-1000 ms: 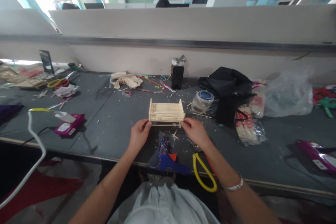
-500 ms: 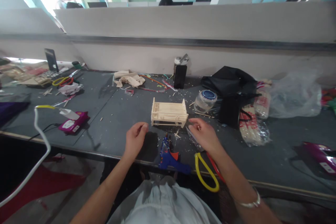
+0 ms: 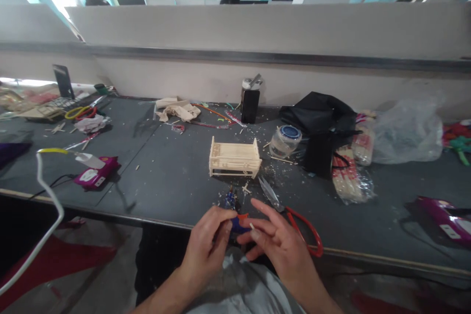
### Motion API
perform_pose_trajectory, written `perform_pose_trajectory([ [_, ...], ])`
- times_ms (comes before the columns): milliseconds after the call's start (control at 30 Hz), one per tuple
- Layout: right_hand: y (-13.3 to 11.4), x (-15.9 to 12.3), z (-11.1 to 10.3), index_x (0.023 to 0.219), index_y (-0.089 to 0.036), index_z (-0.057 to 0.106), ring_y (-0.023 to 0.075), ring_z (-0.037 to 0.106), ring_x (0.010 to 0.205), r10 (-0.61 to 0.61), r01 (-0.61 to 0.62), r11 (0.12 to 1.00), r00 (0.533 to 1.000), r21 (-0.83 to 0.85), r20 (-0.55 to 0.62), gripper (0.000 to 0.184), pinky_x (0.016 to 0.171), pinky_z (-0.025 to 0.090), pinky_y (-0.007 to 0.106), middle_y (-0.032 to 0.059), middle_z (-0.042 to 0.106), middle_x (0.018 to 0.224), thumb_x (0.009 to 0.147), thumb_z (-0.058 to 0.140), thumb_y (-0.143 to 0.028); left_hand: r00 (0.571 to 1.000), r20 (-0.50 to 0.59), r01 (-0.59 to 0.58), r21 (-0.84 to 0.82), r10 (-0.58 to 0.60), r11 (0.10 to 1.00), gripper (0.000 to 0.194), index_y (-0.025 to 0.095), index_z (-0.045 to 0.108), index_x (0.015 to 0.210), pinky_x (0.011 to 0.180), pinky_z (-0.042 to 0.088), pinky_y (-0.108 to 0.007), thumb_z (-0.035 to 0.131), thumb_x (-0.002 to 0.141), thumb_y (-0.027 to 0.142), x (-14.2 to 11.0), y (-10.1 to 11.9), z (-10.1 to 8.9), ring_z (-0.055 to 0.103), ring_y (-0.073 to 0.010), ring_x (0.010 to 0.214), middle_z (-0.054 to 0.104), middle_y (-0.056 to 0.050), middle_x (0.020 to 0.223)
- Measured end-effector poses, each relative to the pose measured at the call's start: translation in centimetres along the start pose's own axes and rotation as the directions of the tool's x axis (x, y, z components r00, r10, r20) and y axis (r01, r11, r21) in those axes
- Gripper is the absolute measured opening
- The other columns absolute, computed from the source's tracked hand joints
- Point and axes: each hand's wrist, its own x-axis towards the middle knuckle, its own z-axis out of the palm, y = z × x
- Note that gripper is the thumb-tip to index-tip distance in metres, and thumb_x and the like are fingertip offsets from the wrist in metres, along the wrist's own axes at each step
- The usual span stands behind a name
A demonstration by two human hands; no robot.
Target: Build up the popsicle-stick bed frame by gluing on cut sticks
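Note:
My right hand point(image 3: 281, 243) is at the table's front edge with a short pale stick piece point(image 3: 252, 226) between thumb and fingers, its index finger stretched out. Beside it on the left, my left hand point(image 3: 209, 240) has thumb and index finger pressed together. I cannot make out anything between them. A blue glue gun point(image 3: 239, 225) with an orange trigger lies behind both hands, partly hidden. Beyond it stands a small model point(image 3: 235, 158) built of pale wooden sticks. Scissors point(image 3: 271, 195) with a red handle lie beside my right hand, blades partly apart.
A lidded clear jar point(image 3: 285, 142), a black bag point(image 3: 320, 113) and packets of sticks point(image 3: 348, 176) are on the right. A phone point(image 3: 250, 106) leans upright near the partition point(image 3: 235, 27). A purple device point(image 3: 97, 172) lies left, another purple device point(image 3: 447, 218) far right. Stick scraps litter the table.
Both hands have come back toward me and closer together, in front of the glue gun. A small stick piece now shows in my right hand. The scissors' blades are now uncovered.

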Motion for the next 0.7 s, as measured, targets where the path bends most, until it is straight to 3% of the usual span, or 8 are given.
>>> perform_pose_trajectory([
  [67, 0.2, 0.2, 0.2, 0.137, -0.021, 0.033, 0.0199, 0.069, 0.071, 0.016, -0.016, 1.0, 1.0, 0.018, 0.023, 0.066, 0.055, 0.057, 0.031, 0.0072, 0.069, 0.092, 0.082, 0.061, -0.046, 0.996, 0.039, -0.081, -0.017, 0.082, 0.997, 0.031, 0.021, 0.054, 0.117, 0.07, 0.048, -0.025, 0.048, 0.089, 0.011, -0.1, 0.2, 0.0, 0.056, -0.0148, 0.083, 0.059, -0.007, 0.094],
  [133, 0.4, 0.3, 0.3, 0.135, -0.02, 0.035, 0.0171, 0.067, 0.058, 0.038, -0.04, 0.999, 0.995, 0.016, 0.09, 0.064, 0.051, 0.054, 0.028, 0.0011, 0.067, 0.075, 0.083, 0.06, -0.047, 0.984, 0.105, -0.143, -0.021, 0.145, 0.989, 0.035, 0.02, 0.053, 0.121, 0.075, 0.049, -0.027, 0.052, 0.087, 0.01, -0.1, 0.5, -0.2, 0.055, -0.0164, 0.09, 0.057, -0.009, 0.1],
  [233, 0.5, 0.2, 0.2, 0.133, -0.021, 0.037, 0.0126, 0.062, 0.045, 0.058, -0.052, 0.998, 0.983, -0.04, 0.172, 0.06, 0.044, 0.047, 0.021, -0.0057, 0.06, 0.061, 0.084, 0.059, -0.046, 0.965, 0.218, -0.136, -0.07, 0.149, 0.988, 0.025, 0.016, 0.06, 0.109, 0.076, 0.049, -0.028, 0.053, 0.086, 0.011, 0.1, 0.9, -0.7, 0.055, -0.0165, 0.089, 0.058, -0.01, 0.097],
  [300, 0.5, 0.1, 0.1, 0.132, -0.023, 0.038, 0.0097, 0.059, 0.042, 0.073, -0.054, 0.994, 0.974, -0.092, 0.214, 0.057, 0.041, 0.042, 0.018, -0.0062, 0.06, 0.061, 0.085, 0.058, -0.046, 0.942, 0.316, -0.075, -0.141, 0.117, 0.987, 0.015, 0.015, 0.062, 0.096, 0.073, 0.047, -0.025, 0.05, 0.089, 0.012, 0.3, 1.2, -1.3, 0.056, -0.0142, 0.083, 0.059, -0.007, 0.089],
  [400, 0.5, -0.2, -0.1, 0.129, -0.023, 0.042, 0.006, 0.053, 0.038, 0.113, -0.073, 0.984, 0.959, -0.16, 0.261, 0.051, 0.039, 0.037, 0.016, -0.0041, 0.064, 0.066, 0.086, 0.055, -0.046, 0.888, 0.448, 0.007, -0.23, 0.099, 0.973, 0.015, 0.016, 0.06, 0.083, 0.071, 0.045, -0.02, 0.048, 0.091, 0.013, 0.6, 1.4, -2.2, 0.056, -0.011, 0.078, 0.062, -0.004, 0.08],
  [567, 0.8, -0.4, 0.2, 0.121, -0.019, 0.049, 0.0049, 0.046, 0.035, 0.15, -0.112, 0.982, 0.952, -0.152, 0.268, 0.049, 0.036, 0.033, 0.016, -0.0044, 0.06, 0.06, 0.086, 0.052, -0.052, 0.854, 0.51, -0.023, -0.157, 0.101, 0.987, 0.018, 0.016, 0.057, 0.082, 0.072, 0.043, -0.022, 0.042, 0.091, 0.013, 0.6, 1.5, -2.6, 0.056, -0.0124, 0.077, 0.063, -0.004, 0.082],
  [700, 0.6, -0.3, 0.7, 0.118, -0.017, 0.051, 0.0038, 0.038, 0.034, 0.121, -0.088, 0.982, 0.972, -0.165, 0.202, 0.05, 0.035, 0.027, 0.015, -0.007, 0.054, 0.052, 0.084, 0.053, -0.053, 0.859, 0.498, -0.049, -0.148, 0.118, 0.988, 0.022, 0.016, 0.062, 0.085, 0.076, 0.045, -0.026, 0.041, 0.091, 0.014, 0.7, 1.8, -2.2, 0.056, -0.0158, 0.085, 0.063, -0.008, 0.089],
])
